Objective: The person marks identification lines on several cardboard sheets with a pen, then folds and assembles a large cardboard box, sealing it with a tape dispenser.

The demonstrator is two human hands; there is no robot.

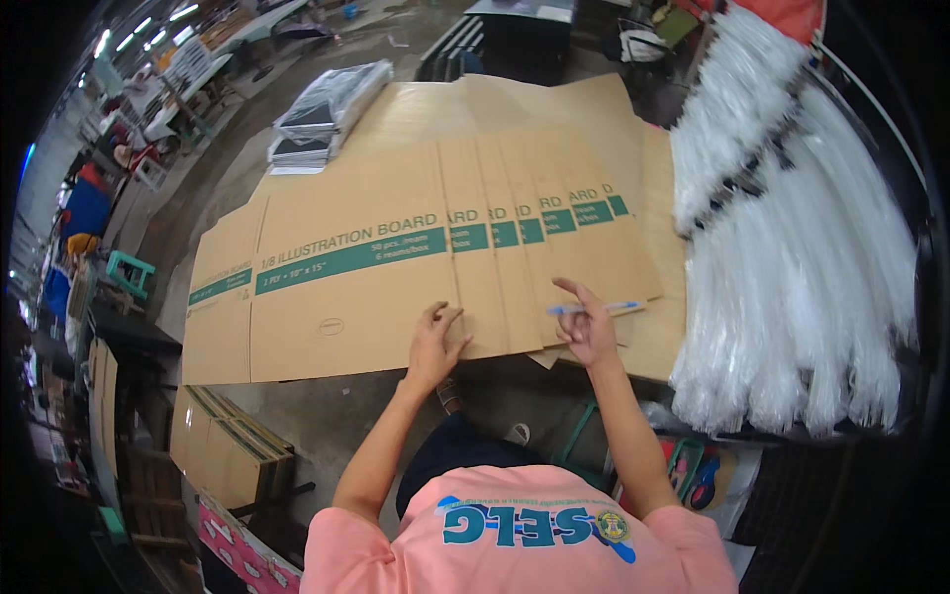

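Has flattened cartons (346,267) fanned out already; rests left hand (432,348) on their near edge, fingers apart; toward their right, clamps pen (621,306) in right hand's (591,334) fingers; cannot count any remaining.

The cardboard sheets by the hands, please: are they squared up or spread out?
Spread out: the cardboard sheets overlap in a rightward fan, their green bands showing in staggered strips.

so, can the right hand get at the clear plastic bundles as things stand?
Likely yes: only flat cardboard and tabletop lie between the right hand and the plastic bundles, though the pen it holds may hamper gripping.
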